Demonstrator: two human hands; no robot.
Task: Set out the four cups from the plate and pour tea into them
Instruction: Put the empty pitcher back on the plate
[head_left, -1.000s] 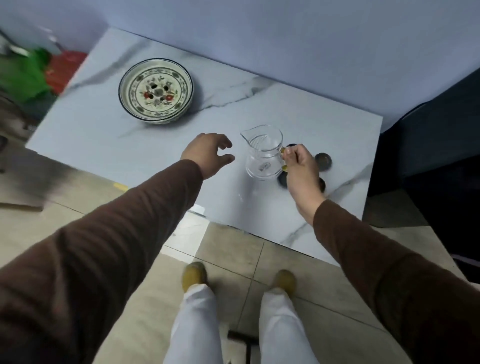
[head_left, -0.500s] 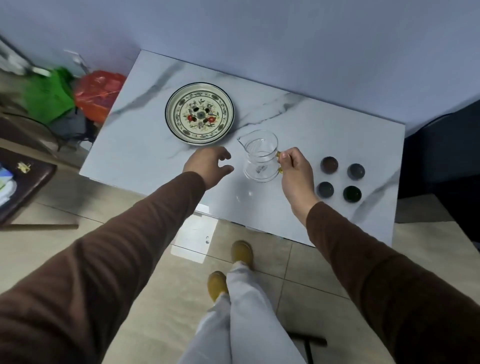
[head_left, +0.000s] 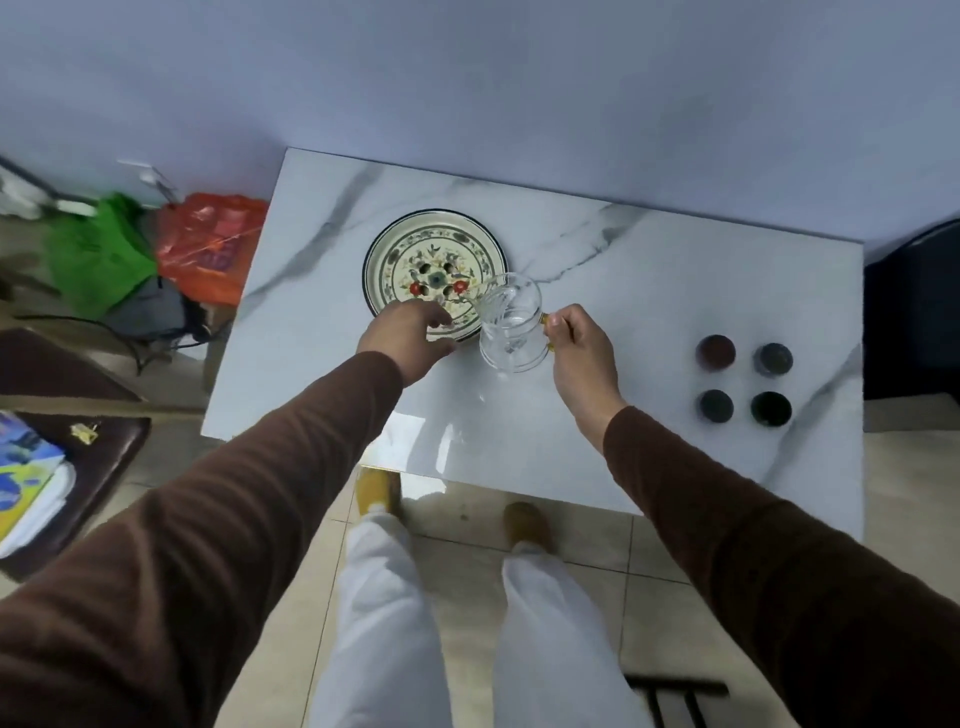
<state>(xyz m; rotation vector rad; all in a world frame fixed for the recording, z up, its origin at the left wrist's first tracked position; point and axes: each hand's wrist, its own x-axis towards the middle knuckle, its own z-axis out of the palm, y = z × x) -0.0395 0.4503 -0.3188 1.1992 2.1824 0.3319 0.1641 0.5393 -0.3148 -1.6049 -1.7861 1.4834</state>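
My right hand (head_left: 582, 353) is closed on the yellowish handle of the clear glass pitcher (head_left: 511, 325), thumb on top, holding it upright with its spout aimed left, toward the patterned plate (head_left: 415, 244). The pitcher looks almost empty from here, though I cannot tell for sure. The four small dark cups (head_left: 744, 380) sit in a two-by-two square well off to the right of that grip, on the marble tabletop (head_left: 623, 291), all off the plate. So the relation that matters: the cups lie on the side opposite the spout, and my right hand is plainly the nearer one to them. Any further pour would, I judge, mean carrying the pitcher back right.

My left hand (head_left: 408, 335) hangs loosely curled and holding nothing, fingers over the plate's near rim; contact I cannot confirm.

Against half a second ago, the pitcher has travelled left, away from the cups, and now overlaps the plate's right edge, and the left hand has reached onto the plate
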